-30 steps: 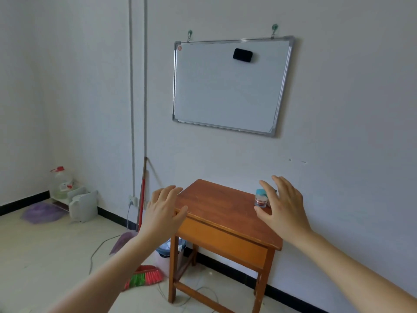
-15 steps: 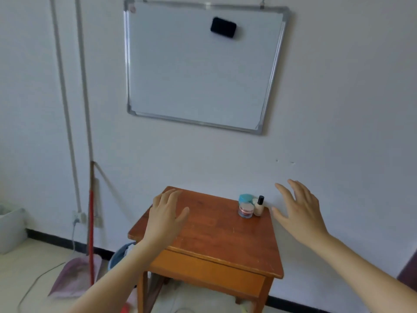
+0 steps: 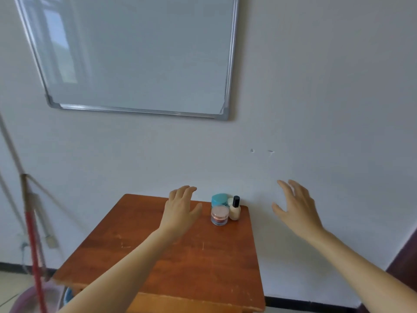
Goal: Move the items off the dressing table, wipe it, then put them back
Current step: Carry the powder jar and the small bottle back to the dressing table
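1. Left hand: we see the back of it, fingers straight and close together, thumb out to the right. It holds nothing. It lies over the far part of the table, just left of the jars and not touching them. We cannot tell whether the palm touches the wood.
2. Right hand: fingers spread and slightly bent, thumb apart, empty. It hangs in the air past the table's right edge, in front of the wall, well apart from the bottle.
3. Clear jar: pink lid, upright, nearest of the group to us.
4. Teal jar: upright, just behind the clear jar.
5. Cream bottle: black cap, upright, just right of the clear jar. A small white item shows behind it, too hidden for us to name.
6. Dressing table: reddish-brown wood, small and square, set against the wall. All items stand grouped at its far right corner. We note light scratches near the middle.
7. Wall: white, with two small marks above the right hand.
8. Whiteboard: metal-framed, hung above the table, reflecting a window.
9. Red-handled tool: leaning at far left, blurred.
10. Black skirting: along the foot of the wall.
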`<action>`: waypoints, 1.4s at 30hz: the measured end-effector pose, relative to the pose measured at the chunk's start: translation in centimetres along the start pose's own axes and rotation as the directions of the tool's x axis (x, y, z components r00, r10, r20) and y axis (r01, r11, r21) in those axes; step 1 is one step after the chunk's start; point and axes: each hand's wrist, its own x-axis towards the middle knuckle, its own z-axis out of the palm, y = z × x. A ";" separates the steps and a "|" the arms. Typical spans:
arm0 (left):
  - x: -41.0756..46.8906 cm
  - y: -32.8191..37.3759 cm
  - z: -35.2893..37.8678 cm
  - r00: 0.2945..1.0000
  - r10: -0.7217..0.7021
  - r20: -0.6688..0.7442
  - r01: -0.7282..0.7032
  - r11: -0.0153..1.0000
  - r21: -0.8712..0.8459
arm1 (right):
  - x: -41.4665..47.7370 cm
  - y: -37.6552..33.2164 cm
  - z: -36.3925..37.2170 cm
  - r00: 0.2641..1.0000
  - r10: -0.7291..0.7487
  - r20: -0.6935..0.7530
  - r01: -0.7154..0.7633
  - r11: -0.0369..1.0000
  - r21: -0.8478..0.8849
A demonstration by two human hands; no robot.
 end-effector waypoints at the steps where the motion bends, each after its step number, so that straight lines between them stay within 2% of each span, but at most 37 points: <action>1: 0.8 0.0 1.3 1.000 -0.019 0.010 0.019 1.000 -0.004 | 0.6 0.4 1.3 1.000 0.001 0.029 -0.002 1.000 0.028; 6: 2.0 -1.7 8.2 0.983 -0.113 0.146 0.113 0.994 0.007 | 1.9 0.9 7.9 0.985 0.015 0.170 -0.041 0.987 0.153; 10: 3.2 -4.4 12.6 0.945 -0.195 0.265 0.195 0.980 0.025 | 2.9 0.1 13.3 0.962 0.078 0.261 -0.159 0.938 0.307; 13: 4.4 -6.6 15.2 0.916 -0.225 0.332 0.241 0.971 -0.006 | 3.7 -0.8 16.8 0.920 0.178 0.348 -0.324 0.845 0.425; 17: 6.2 -8.9 18.0 0.888 -0.239 0.393 0.285 0.957 -0.061 | 5.3 -1.8 20.1 0.802 0.406 0.439 -0.596 0.598 0.536; 20: 7.9 -9.9 19.9 0.882 -0.230 0.412 0.293 0.951 -0.096 | 6.5 -2.0 21.8 0.756 0.483 0.443 -0.654 0.534 0.535; 24: 9.3 -10.0 22.2 0.908 -0.199 0.368 0.270 0.951 -0.152 | 7.0 -2.0 23.6 0.709 0.555 0.436 -0.699 0.464 0.545; 27: 9.3 -9.5 23.7 0.904 -0.235 0.357 0.314 0.932 -0.183 | 6.5 -2.0 24.3 0.686 0.572 0.450 -0.720 0.445 0.532; 31: 9.7 -9.1 25.2 0.913 -0.233 0.333 0.312 0.928 -0.204 | 7.2 -0.9 24.7 0.706 0.562 0.431 -0.704 0.490 0.514; 36: 11.1 -8.7 25.9 0.930 -0.213 0.299 0.277 0.942 -0.188 | 10.1 0.0 24.9 0.801 0.469 0.372 -0.597 0.588 0.545; 42: 12.6 -8.7 26.9 0.918 -0.212 0.335 0.269 0.954 -0.133 | 13.0 0.5 25.9 0.854 0.365 0.371 -0.521 0.588 0.619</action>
